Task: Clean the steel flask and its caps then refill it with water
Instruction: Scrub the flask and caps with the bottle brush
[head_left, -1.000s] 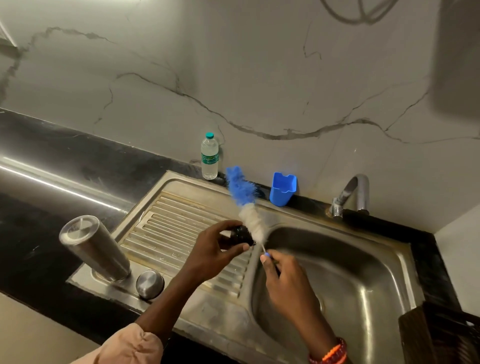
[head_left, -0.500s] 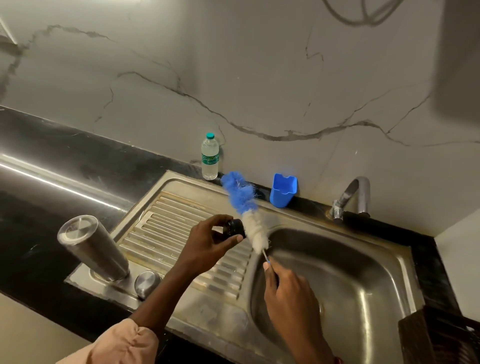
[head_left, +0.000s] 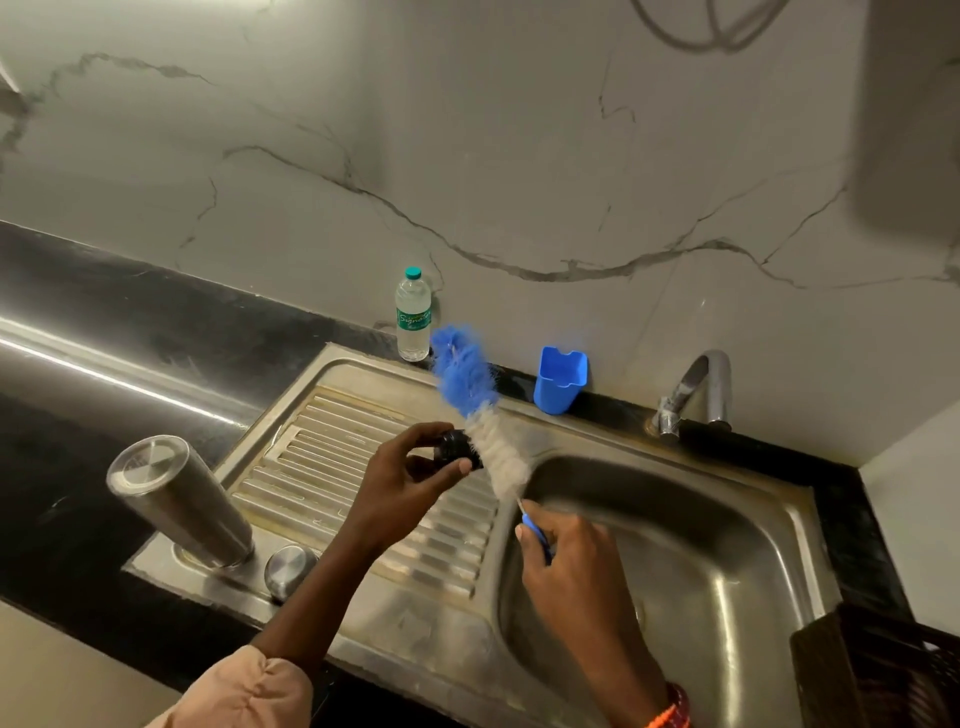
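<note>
The small black cap (head_left: 457, 447) sits in the left hand (head_left: 402, 480), pinched between curled fingers and thumb over the ribbed part of the sink (head_left: 363, 467). The right hand (head_left: 566, 561) grips the thin handle of the blue and white brush (head_left: 480, 410). Since a second ago the brush has slid a little and tipped more to the left, with its white part rubbing the cap, so the cap is being scrubbed now. The steel flask (head_left: 179, 501) stands upside down at the near left corner, with a round steel cap (head_left: 290, 570) just beside it. The tap (head_left: 696, 389) looks off. Rinsing and filling are still to do, I think.
</note>
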